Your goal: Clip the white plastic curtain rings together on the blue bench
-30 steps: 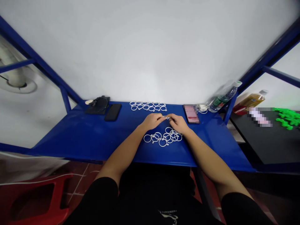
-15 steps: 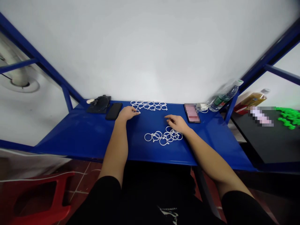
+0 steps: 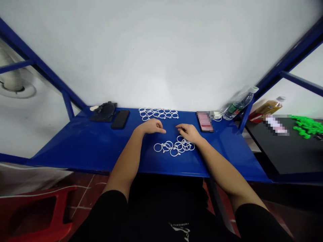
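Note:
On the blue table (image 3: 85, 144), thin white plastic rings with small eyelets (image 3: 162, 118) lie in neat rows along the wall. Nearer the front edge, more white rings overlap in a loose pile (image 3: 179, 153). My left hand (image 3: 152, 126) hovers between rows and pile, thumb stretched out and fingers loosely bent, with nothing visible in it. At the far right side of the pile, my right hand (image 3: 189, 132) has its index finger extended and the others curled, partly covering some rings. No ring shows between its fingers.
A black phone (image 3: 120, 119) and a crumpled dark bag (image 3: 104, 112) lie on the left. To the right are a lit phone (image 3: 205, 121), a white cable (image 3: 217, 116) and a water bottle (image 3: 238, 107). Blue frame posts (image 3: 67, 104) rise at both ends.
My left hand has moved right and toward me, away from the ring at the left of the lowest row, which now lies uncovered. My right hand has barely moved.

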